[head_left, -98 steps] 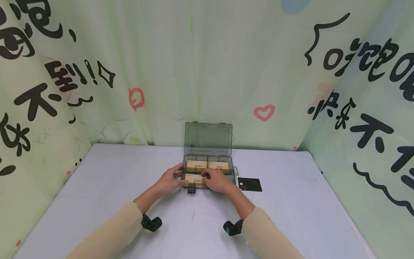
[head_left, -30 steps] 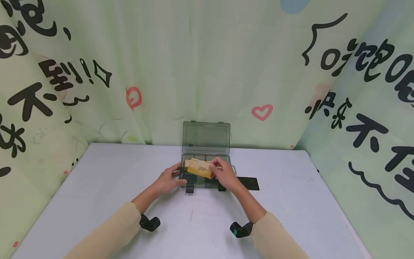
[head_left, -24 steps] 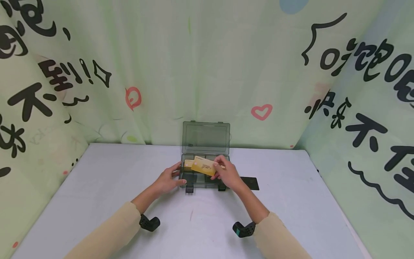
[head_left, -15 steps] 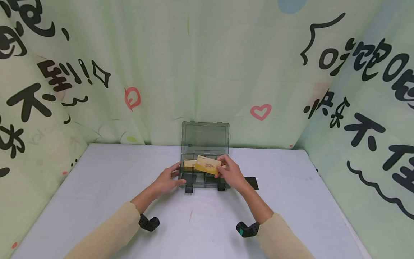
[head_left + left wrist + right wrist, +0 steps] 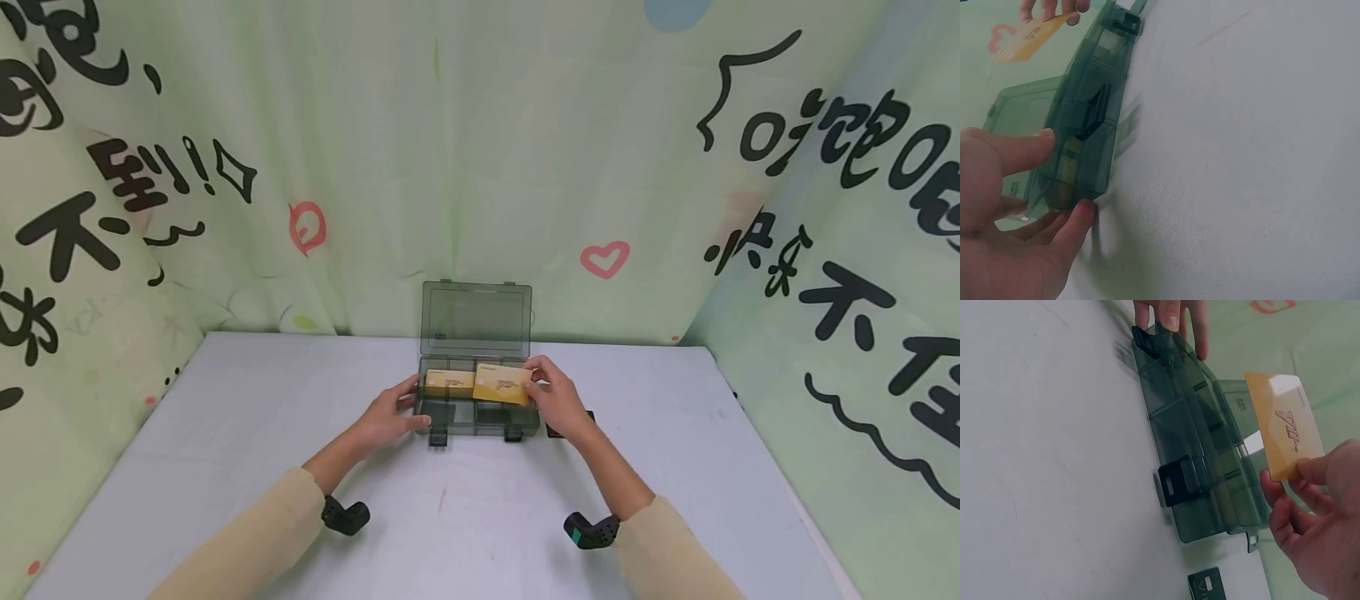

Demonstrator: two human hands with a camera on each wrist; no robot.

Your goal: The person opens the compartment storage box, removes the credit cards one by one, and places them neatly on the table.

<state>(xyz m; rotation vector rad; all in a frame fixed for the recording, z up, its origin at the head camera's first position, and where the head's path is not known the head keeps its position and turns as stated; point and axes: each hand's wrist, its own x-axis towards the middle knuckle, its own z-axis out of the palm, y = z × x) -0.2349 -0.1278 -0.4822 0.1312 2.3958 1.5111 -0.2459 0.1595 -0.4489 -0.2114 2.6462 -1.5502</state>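
A smoky translucent compartment box (image 5: pixel 491 427) stands on the table with its lid (image 5: pixel 476 318) raised at the back. My left hand (image 5: pixel 386 414) grips its left end, thumb at the top edge and fingers against the side wall in the left wrist view. Between thumb and fingers, my right hand (image 5: pixel 561 404) pinches a gold card (image 5: pixel 1288 425) printed "VIP" by its right end. In the head view this card overlaps the back right compartment. Yellow cards (image 5: pixel 448 383) lie in the back left compartment. The front left compartment looks dark.
A black card (image 5: pixel 1207 584) lies on the white table (image 5: pixel 262 425) just right of the box, partly covered by my right wrist in the head view. Two dark latches hang at the box's front. A printed curtain (image 5: pixel 480 167) rises behind the table.
My right hand has lifted the gold card from the front left compartment and carried it back and right, levelling it lately. The left hand keeps its grip on the box.
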